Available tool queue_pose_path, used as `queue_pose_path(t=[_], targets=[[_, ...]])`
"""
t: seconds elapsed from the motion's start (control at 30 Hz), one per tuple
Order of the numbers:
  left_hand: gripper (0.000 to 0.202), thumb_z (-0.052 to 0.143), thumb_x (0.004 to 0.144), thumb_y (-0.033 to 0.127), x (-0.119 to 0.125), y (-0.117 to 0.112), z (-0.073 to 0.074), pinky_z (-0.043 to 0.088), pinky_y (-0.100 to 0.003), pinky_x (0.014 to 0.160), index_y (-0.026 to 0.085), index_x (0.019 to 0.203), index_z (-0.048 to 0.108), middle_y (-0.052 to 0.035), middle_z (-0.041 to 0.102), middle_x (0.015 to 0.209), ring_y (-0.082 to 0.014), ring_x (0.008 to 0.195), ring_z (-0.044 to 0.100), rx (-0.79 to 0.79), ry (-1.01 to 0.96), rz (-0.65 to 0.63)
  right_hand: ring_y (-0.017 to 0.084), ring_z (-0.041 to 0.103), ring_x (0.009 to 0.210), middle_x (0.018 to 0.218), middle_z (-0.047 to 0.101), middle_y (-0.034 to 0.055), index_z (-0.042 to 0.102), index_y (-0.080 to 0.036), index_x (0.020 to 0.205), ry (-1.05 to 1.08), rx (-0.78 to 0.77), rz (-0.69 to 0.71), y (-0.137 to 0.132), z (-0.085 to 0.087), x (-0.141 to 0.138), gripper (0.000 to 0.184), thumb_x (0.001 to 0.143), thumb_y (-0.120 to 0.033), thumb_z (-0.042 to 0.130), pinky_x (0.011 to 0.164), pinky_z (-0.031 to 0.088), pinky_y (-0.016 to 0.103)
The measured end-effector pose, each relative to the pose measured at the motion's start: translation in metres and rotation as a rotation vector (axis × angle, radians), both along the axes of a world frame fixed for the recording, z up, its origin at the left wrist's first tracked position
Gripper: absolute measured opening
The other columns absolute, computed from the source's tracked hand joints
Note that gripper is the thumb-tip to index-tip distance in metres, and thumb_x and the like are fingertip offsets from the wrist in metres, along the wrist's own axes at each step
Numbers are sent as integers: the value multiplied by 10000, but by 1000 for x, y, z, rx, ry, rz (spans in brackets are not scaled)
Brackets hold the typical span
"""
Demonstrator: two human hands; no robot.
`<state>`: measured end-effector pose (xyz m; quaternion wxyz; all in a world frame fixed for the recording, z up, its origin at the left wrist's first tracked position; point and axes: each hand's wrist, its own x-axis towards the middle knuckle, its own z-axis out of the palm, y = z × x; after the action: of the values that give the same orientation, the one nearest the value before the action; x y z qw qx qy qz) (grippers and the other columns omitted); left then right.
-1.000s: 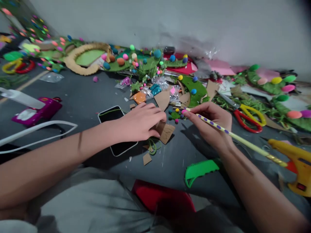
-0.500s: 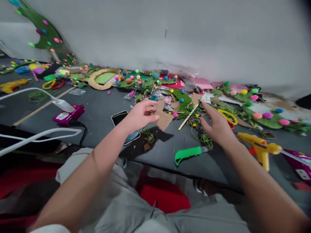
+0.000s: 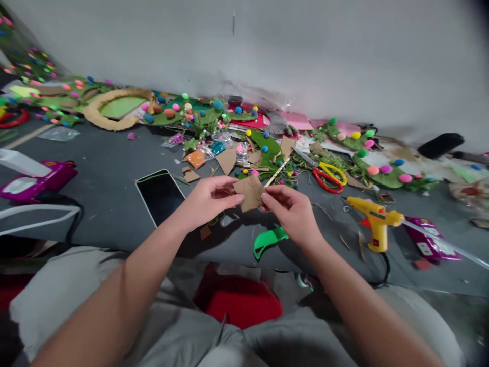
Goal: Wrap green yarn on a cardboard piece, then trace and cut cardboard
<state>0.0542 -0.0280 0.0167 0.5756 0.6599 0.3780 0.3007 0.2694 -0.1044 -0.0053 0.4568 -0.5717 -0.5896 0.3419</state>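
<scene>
A small piece of brown cardboard (image 3: 250,192) is held up over the front of the table between both hands. My left hand (image 3: 210,200) pinches its left side between thumb and fingers. At its right edge, my right hand (image 3: 288,208) is closed with thumb and fingers on the same piece. Partly behind my right hand lies a green utility knife (image 3: 267,240); its blade end is hidden. A thin yellowish patterned stick (image 3: 278,171) rests just beyond the cardboard. Left of my left hand, a phone (image 3: 158,196) lies flat with a dark screen.
Scissors with red and yellow handles (image 3: 329,176) lie to the right. A yellow glue gun (image 3: 376,219) rests near purple power strips, one at right (image 3: 431,238) and one at left (image 3: 40,179). Cardboard scraps (image 3: 226,162), pompom-covered green felt (image 3: 395,176) and a tan ring (image 3: 110,109) line the wall.
My right hand has come in from the right and closed on the cardboard's right edge. My left hand still holds it. The view has shifted to the right.
</scene>
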Motion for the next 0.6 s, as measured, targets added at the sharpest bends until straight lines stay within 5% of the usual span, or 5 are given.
queue_pose_path(t=[0.13,0.23,0.33,0.43,0.6], targets=[[284,823,855,429,-1,-1,4,544,-256,731,160,876,736,-25,721,835,-149,771,667,7,-4,13,221,796,909,1066,836,69,788,-221,1186,-195,-8,-36,5,15,30,376,1010,-530,666,870,666,380],[254,791,869,392,0,1,11,503,-226,679,166,821,686,5,652,794,-116,712,600,40,-1,87,262,714,1194,1322,752,129,744,-169,1277,-453,-35,-240,26,37,90,338,1082,-402,598,1066,582,445],[282,785,865,375,-2,2,17,468,-217,642,162,749,641,19,593,733,-104,666,552,62,17,122,266,694,1205,1382,676,125,668,-165,1365,-696,-198,-363,59,51,155,386,1064,-406,660,1014,606,488],[299,782,862,391,-5,5,19,461,-219,651,161,739,634,17,585,725,-110,682,559,78,27,136,257,699,1204,1368,672,118,663,-160,1373,-844,-358,-375,86,47,192,385,1108,-424,576,1008,603,476],[283,776,850,385,-9,11,19,460,-223,635,169,746,625,15,584,740,-113,679,555,92,39,173,253,700,1203,1371,668,125,660,-156,1378,-986,-470,-344,100,31,202,395,1111,-432,570,1005,602,475]])
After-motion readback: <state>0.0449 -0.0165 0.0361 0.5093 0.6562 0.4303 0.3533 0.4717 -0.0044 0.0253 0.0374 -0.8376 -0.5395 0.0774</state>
